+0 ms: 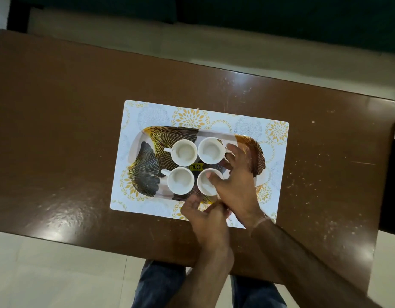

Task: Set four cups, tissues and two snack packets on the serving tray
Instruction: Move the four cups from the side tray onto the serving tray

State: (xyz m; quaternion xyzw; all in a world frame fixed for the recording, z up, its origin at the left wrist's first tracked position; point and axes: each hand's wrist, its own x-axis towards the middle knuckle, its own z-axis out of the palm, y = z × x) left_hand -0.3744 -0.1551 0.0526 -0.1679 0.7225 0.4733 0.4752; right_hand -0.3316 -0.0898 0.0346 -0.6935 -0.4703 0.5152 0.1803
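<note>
Your four small white ceramic cups already stand on the rectangular serving tray with the gold and black leaf pattern point(145, 152), in a close square around the yellow price sticker point(195, 166) at the middle of the tray. The far-left cup point(183, 152) and the near-left cup point(180, 180) have their handles turned to the left. The far-right cup point(211, 150) and the near-right cup point(208, 183) are partly covered by your hand. All four look empty.

Your right hand point(234, 185) lies over the right side of the tray with the fingers spread. The thumb touches the rim of the near-right cup and the fingertips reach beside the far-right cup; I judge that it only adjusts or lets go, because it does not close around any cup. Your left hand point(205, 215) is at the near edge of the tray, fingers half curled and holding nothing that I can see.

The tray rests on a white placemat with yellow flower prints point(276, 134) on the brown wooden table point(58, 107).

So the cup part seems finished. The tissues and the two snack packets are left, and neither is visible on the tray or on the table, so you will have to bring them from somewhere outside the view. The left part of the tray has free space for them.
</note>
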